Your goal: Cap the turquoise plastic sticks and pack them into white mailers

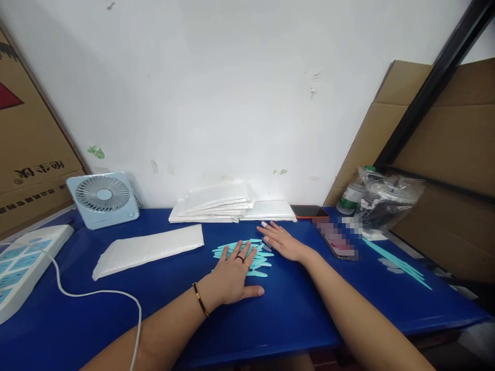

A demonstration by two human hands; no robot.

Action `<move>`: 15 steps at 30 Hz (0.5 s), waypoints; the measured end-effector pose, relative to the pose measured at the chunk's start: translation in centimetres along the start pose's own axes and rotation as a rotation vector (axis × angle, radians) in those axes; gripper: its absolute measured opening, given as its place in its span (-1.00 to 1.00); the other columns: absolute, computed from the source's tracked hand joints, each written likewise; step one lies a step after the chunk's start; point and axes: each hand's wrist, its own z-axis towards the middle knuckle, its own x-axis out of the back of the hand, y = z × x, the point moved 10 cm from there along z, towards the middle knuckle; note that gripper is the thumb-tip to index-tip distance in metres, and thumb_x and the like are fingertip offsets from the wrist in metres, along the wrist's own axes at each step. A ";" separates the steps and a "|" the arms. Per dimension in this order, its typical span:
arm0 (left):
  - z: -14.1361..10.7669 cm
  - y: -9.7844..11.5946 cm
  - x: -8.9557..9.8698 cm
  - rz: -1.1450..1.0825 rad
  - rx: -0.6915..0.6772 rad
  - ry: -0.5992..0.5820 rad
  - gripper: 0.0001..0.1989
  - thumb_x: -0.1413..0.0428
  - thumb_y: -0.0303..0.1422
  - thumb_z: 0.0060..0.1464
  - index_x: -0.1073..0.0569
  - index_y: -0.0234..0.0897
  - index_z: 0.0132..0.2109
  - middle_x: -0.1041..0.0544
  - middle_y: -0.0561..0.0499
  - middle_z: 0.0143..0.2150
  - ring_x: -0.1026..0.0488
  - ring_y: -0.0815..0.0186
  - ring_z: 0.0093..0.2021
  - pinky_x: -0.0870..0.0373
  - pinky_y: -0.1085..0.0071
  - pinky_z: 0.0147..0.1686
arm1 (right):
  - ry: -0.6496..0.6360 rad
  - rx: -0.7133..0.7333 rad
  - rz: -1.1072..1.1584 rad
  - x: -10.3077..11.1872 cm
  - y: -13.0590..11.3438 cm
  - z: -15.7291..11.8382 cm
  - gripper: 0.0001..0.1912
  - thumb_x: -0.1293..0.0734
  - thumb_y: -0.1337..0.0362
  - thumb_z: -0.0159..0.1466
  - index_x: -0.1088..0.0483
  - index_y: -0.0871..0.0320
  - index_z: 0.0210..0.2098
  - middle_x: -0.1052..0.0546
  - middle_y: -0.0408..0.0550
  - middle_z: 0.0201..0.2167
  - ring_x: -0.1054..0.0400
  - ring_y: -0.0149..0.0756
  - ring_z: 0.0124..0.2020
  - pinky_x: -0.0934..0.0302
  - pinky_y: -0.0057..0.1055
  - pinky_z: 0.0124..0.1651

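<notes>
Clock centred on the pile, twelve toward the wall.

Table (301, 319): one, blue-topped, set against a white wall (232, 93).

Carton (27, 129): one, brown, printed, beyond the table's left end, toward ten.

Left hand (234, 275): bare. Forearm enters from eight; back of the hand uppermost, palm down over the pile. Fingers lightly spread toward one, thumb stretched out toward three, clear of the others.

Right hand (284, 242): bare, at two, just beside the pile. Forearm enters from four; palm down, fingers slightly parted and aimed at ten, one tip wrapped in white. Thumb lies near a small clear piece (266, 247); whether it touches, cannot tell.

Power strip (23, 257): one, white with blue panels, at nine.

Fan (102, 201): one, pale blue, upright, between nine and ten.

White packets (211, 203): a stack at eleven, close to the wall.

Single white packet (150, 250): lying flat at nine.

Pile of teal pieces (261, 264): slender, pointed, overlapping, on the table at the centre, partly covered by the left hand.

Teal strips (402, 263): several, long, at three, well apart from the pile.

Bracelet (200, 299): one, dark with gold, left wrist.
</notes>
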 end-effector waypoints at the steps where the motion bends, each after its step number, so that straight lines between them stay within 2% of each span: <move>1: -0.1 0.1 0.0 -0.009 -0.010 -0.003 -0.04 0.15 0.24 -0.04 0.23 -0.21 0.35 0.33 -0.13 0.38 0.42 -0.09 0.34 0.37 -0.16 0.20 | -0.043 -0.010 -0.012 -0.6 -0.2 0.0 -0.49 -0.01 -0.01 0.34 -0.04 -0.14 0.26 0.01 -0.15 0.32 0.31 -0.09 0.34 0.32 0.06 0.29; 6: -0.8 0.9 0.3 -0.043 -0.089 -0.024 0.01 0.06 0.27 -0.14 0.19 -0.09 0.34 0.29 -0.14 0.38 0.36 -0.14 0.33 0.34 -0.20 0.18 | -0.140 0.000 0.008 -1.2 -0.4 -0.8 -0.50 -0.04 -0.03 0.33 -0.02 -0.20 0.25 0.05 -0.21 0.33 0.34 -0.07 0.34 0.38 0.05 0.29; 9: -0.7 0.5 2.3 -0.062 -0.101 0.085 -0.17 0.10 0.18 0.00 0.09 -0.06 0.33 0.14 -0.11 0.37 0.19 -0.07 0.33 0.22 -0.11 0.20 | -0.107 0.008 0.047 -0.3 0.2 -1.1 -0.51 -0.05 0.00 0.34 -0.04 -0.16 0.25 -0.04 -0.17 0.31 0.25 -0.09 0.34 0.29 0.01 0.29; 12: 0.2 -2.4 5.3 -0.103 0.021 0.313 -0.45 0.17 -0.06 0.19 -0.10 -0.13 0.26 -0.21 -0.11 0.25 -0.18 0.10 0.20 -0.12 0.14 0.13 | 0.074 0.030 0.041 1.9 0.3 -0.6 -0.56 -0.05 0.09 0.35 -0.24 0.00 0.16 -0.22 -0.02 0.22 0.03 -0.14 0.28 0.12 -0.11 0.26; 15: 1.5 -6.3 6.3 -0.145 0.167 0.422 -0.62 0.09 -0.22 0.16 -0.37 -0.23 0.06 -0.43 -0.11 0.01 -0.37 0.18 0.00 -0.29 0.30 -0.04 | 0.197 0.046 -0.015 3.1 -0.2 0.0 -0.72 -0.17 0.17 0.29 -0.46 0.10 -0.16 -0.43 0.03 -0.04 -0.24 -0.17 0.06 -0.09 -0.21 0.12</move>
